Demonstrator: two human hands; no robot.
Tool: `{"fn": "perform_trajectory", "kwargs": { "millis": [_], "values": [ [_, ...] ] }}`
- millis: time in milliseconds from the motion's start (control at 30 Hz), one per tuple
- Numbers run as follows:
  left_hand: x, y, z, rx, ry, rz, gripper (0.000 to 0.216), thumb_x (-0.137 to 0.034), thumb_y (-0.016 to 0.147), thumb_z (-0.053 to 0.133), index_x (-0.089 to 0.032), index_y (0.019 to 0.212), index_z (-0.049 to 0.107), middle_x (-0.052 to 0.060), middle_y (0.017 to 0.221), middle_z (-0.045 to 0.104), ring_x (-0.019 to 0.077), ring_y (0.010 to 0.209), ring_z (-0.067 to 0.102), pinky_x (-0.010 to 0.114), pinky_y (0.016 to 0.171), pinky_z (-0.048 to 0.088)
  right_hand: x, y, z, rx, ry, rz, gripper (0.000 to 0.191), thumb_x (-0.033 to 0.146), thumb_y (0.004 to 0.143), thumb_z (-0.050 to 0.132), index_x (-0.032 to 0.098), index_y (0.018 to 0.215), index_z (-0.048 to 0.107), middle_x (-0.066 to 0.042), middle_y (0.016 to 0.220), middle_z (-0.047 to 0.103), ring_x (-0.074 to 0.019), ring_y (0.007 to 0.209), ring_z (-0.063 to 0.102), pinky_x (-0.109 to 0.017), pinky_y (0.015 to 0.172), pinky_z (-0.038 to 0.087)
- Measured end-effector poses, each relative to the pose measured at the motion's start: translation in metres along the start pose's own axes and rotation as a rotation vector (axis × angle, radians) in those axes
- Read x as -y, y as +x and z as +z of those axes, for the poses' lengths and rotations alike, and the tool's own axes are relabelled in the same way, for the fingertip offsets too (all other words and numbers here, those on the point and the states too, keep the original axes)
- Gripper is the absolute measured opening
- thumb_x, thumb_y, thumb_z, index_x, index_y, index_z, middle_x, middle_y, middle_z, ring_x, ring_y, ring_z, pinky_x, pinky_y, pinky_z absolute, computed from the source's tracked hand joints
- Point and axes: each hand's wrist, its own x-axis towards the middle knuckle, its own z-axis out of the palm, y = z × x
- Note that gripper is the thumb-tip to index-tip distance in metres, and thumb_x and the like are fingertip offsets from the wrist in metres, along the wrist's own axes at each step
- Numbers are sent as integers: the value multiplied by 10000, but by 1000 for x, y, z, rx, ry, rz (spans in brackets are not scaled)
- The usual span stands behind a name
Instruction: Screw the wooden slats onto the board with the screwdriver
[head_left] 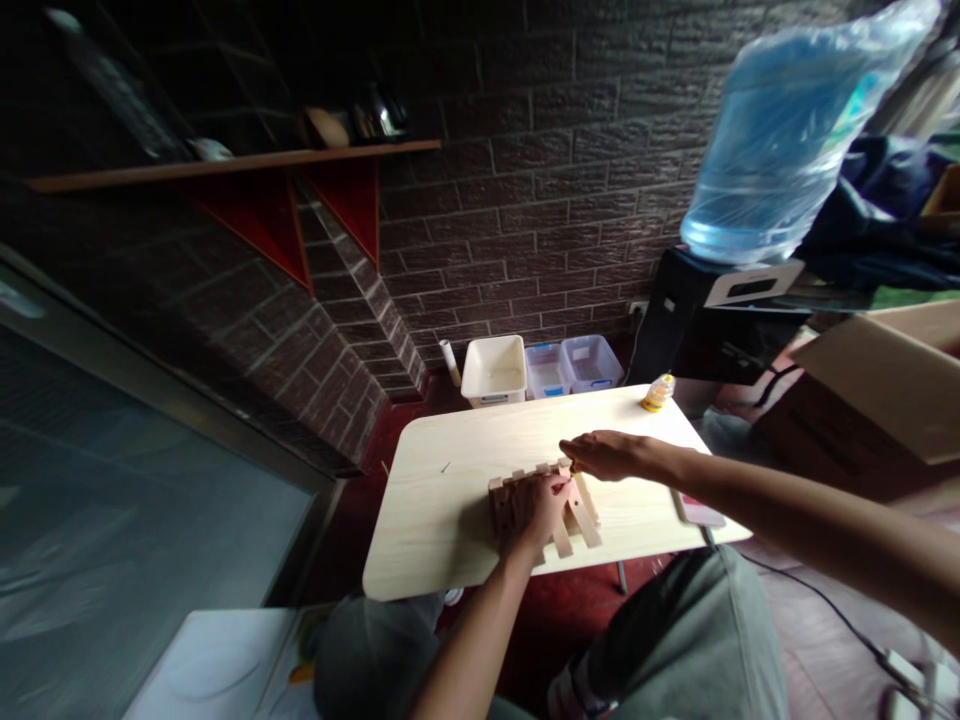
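On the pale wooden table lies a slatted wooden piece, its strips side by side with small dark holes in some of them. My left hand grips it from above, with the fingers bent near the middle strips. Just beyond, my right hand is closed around what looks like a screwdriver, of which only a small yellow part shows. Its tip comes down by my left fingertips, and the exact contact is hidden. A thin dark pin or screw lies on the left of the table.
A small clear-and-yellow container stands at the far right corner. By my right forearm lies a flat pink-and-white item. Behind the table are a cream bin and clear bins. A water dispenser and cardboard box stand right.
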Motion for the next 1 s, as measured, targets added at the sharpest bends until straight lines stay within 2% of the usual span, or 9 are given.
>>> {"fn": "perform_trajectory", "kwargs": {
  "millis": [200,400,567,800,1000],
  "values": [
    [2,-1,-2,7,-10,6,209,-361,903,571,-277,920,762,31,914,762,187,843,667,273,767,447,2,6,5,31,-46,46,277,197,926,488,50,1143,580,-135,844,701,-195,655,630,-284,521,397],
    [3,-2,-3,-3,-45,18,192,-371,888,596,-278,924,761,42,932,760,205,860,669,295,793,451,6,9,-5,50,22,84,308,278,933,517,70,1153,573,-141,868,714,-212,710,672,-270,540,412],
    [0,-3,-4,-2,-61,-25,178,-332,870,606,-264,928,760,50,955,757,216,899,657,300,817,450,13,9,-15,92,29,98,331,254,918,500,59,1175,570,-162,927,721,-239,771,690,-279,551,424],
    [1,-2,-4,15,-65,3,182,-305,883,579,-256,844,750,35,912,755,194,872,653,283,798,444,20,4,-34,101,15,148,332,259,879,521,161,1191,579,-115,904,733,-232,720,697,-271,547,424],
    [6,-1,-2,-27,-52,38,161,-291,872,603,-242,845,754,38,890,754,185,879,653,268,787,441,17,3,-17,60,48,57,280,266,928,485,123,1139,598,-130,895,725,-220,724,681,-274,551,421]
  ]
}}
